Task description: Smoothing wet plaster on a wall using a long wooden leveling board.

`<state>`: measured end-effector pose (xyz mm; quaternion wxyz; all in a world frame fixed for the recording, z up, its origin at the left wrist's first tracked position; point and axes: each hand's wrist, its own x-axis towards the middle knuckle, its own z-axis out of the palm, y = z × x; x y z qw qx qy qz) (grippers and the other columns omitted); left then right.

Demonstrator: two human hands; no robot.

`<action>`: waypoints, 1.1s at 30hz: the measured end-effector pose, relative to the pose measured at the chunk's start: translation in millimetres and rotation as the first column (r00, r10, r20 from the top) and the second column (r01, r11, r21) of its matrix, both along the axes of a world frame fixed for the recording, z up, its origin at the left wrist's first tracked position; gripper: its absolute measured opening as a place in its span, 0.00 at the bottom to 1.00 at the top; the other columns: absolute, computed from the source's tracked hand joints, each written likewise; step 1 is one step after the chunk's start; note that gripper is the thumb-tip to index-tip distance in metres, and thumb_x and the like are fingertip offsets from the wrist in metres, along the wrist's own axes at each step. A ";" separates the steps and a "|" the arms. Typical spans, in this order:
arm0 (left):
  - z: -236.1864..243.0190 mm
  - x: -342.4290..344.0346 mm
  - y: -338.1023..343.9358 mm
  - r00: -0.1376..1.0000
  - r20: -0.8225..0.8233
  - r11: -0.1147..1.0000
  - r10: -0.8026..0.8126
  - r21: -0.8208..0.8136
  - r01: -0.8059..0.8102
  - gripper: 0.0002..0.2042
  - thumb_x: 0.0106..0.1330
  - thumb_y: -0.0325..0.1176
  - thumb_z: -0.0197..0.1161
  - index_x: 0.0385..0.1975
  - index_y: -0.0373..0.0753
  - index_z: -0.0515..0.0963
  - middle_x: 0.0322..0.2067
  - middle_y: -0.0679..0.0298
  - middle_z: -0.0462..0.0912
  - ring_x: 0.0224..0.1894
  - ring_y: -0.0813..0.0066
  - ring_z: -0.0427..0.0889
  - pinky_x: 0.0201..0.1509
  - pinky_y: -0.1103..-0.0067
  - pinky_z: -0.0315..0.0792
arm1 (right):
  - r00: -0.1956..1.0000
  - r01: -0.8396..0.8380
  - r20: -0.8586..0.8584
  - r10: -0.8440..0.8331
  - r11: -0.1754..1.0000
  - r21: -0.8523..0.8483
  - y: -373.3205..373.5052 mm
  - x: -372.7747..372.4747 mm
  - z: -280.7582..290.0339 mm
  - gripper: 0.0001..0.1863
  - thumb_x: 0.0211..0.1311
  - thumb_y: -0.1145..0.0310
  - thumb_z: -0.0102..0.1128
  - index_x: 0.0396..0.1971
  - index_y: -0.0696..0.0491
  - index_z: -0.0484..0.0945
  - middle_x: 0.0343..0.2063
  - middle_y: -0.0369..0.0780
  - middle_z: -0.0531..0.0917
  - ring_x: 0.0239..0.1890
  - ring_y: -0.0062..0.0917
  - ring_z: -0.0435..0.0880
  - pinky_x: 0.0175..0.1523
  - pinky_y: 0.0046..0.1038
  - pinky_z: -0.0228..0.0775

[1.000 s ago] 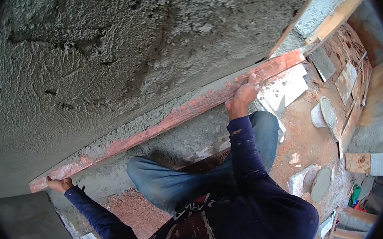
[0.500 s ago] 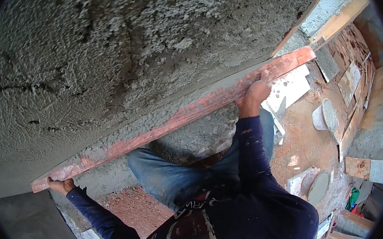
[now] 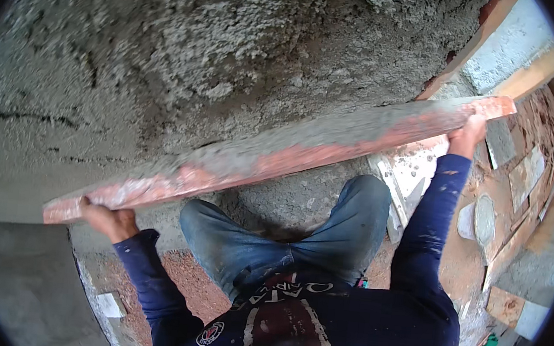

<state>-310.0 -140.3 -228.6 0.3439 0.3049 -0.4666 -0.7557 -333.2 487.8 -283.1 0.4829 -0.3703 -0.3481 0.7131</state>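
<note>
A long, straight reddish screed board (image 3: 291,163) slants across the wet mortar wall (image 3: 188,51), its right end higher in the picture. Grey mortar coats much of its upper face. My left hand (image 3: 109,220) is closed round the lower edge near the left end. Near the other end, my right hand (image 3: 469,135) grips the same edge, arm stretched out. Above the board the mortar is rough and lumpy, and toward the left it looks smoother, with a dark crack running through it. Whether the board's whole length touches the wall I cannot tell.
My bent knees (image 3: 363,208) are just below the board. To the right stand a mortar-smeared bucket (image 3: 484,219) and a white board (image 3: 417,166) with a trowel on it. Flat slabs (image 3: 500,142) and wood scraps lie beyond. A timber-edged frame (image 3: 472,52) borders the wall at upper right.
The board has swung to a flatter slant in the picture, its right end lower and farther right, its left end higher. Both hands keep their hold; my right arm reaches farther out. The view has turned.
</note>
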 end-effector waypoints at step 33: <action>-80.9 20.9 -274.7 0.992 -0.048 0.989 0.120 0.092 -0.115 0.25 0.61 0.42 0.42 0.52 0.29 0.59 0.53 0.55 0.63 0.54 0.61 0.64 0.59 0.68 0.57 | 0.997 0.043 -0.067 -0.043 0.999 -0.003 -313.8 21.6 -82.8 0.11 0.59 0.69 0.45 0.40 0.57 0.64 0.28 0.40 0.71 0.26 0.27 0.73 0.26 0.29 0.68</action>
